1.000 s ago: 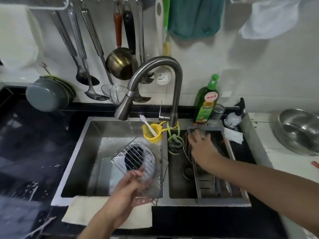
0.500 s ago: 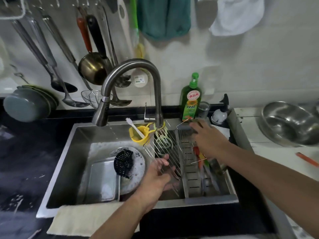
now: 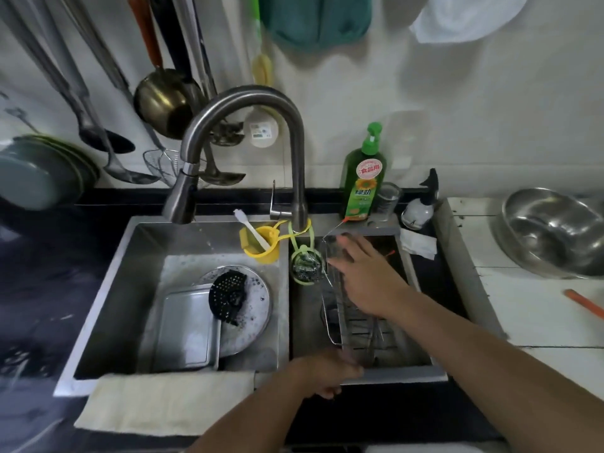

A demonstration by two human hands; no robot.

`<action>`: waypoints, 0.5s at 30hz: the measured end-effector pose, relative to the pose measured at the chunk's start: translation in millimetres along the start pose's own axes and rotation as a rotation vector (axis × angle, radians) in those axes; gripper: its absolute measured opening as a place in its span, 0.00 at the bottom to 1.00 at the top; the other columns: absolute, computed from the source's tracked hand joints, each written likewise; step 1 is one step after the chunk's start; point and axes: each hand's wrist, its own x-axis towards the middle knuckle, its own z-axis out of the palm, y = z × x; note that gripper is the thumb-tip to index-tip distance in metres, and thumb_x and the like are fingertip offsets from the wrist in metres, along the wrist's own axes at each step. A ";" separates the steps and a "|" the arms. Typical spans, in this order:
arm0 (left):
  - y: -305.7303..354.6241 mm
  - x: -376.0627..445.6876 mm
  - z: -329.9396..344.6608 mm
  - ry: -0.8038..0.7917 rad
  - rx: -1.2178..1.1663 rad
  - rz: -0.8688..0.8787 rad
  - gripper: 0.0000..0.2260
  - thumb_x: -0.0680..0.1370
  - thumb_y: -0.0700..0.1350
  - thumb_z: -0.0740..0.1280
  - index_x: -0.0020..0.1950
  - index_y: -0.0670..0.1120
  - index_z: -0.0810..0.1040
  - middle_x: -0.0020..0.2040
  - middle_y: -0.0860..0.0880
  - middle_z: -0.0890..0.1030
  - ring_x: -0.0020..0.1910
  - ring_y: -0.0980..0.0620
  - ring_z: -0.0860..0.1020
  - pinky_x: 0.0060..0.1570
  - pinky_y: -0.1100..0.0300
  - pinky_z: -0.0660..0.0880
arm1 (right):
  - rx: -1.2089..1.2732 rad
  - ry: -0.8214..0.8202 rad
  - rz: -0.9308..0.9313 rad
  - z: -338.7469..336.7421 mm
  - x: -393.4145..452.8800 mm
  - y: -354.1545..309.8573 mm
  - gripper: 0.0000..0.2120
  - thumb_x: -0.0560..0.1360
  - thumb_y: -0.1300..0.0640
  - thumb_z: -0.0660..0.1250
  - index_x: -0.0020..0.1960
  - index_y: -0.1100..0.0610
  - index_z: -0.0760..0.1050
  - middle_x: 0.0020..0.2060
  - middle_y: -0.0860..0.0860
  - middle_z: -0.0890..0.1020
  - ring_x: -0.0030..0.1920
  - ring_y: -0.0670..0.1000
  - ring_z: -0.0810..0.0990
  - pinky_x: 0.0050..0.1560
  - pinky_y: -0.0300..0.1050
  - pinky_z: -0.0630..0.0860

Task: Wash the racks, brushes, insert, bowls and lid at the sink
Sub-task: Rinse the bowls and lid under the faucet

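Note:
A wire rack (image 3: 335, 317) with red-tipped feet stands tilted in the right basin (image 3: 421, 371) of the sink. My left hand (image 3: 323, 374) grips its near end at the basin's front rim. My right hand (image 3: 366, 276) lies over the rack's far end with fingers stretched out along the top wires. In the left basin (image 3: 130, 279) lie a foamy round lid (image 3: 255, 322), a black perforated insert (image 3: 228, 294) on top of it, and a metal tray (image 3: 188, 328). A white brush (image 3: 250, 228) stands in a yellow cup (image 3: 263, 253).
The curved faucet (image 3: 242, 99) drips over the left basin. A steel scourer (image 3: 305, 266) hangs in a green holder below it. A green soap bottle (image 3: 364, 184) stands behind the sink, a steel bowl (image 3: 552, 230) on the right counter, a cloth (image 3: 163, 403) over the front edge.
The wire rack went from the left basin across the divider into the right basin, carried by my left hand. My right hand stayed at its far end.

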 end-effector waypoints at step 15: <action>-151.6 -193.5 -202.6 0.784 -0.821 0.170 0.08 0.83 0.32 0.62 0.48 0.39 0.78 0.42 0.40 0.80 0.42 0.44 0.77 0.43 0.54 0.75 | 0.137 0.173 0.051 29.0 38.5 -136.8 0.26 0.74 0.60 0.70 0.71 0.53 0.74 0.75 0.60 0.66 0.75 0.65 0.59 0.76 0.63 0.56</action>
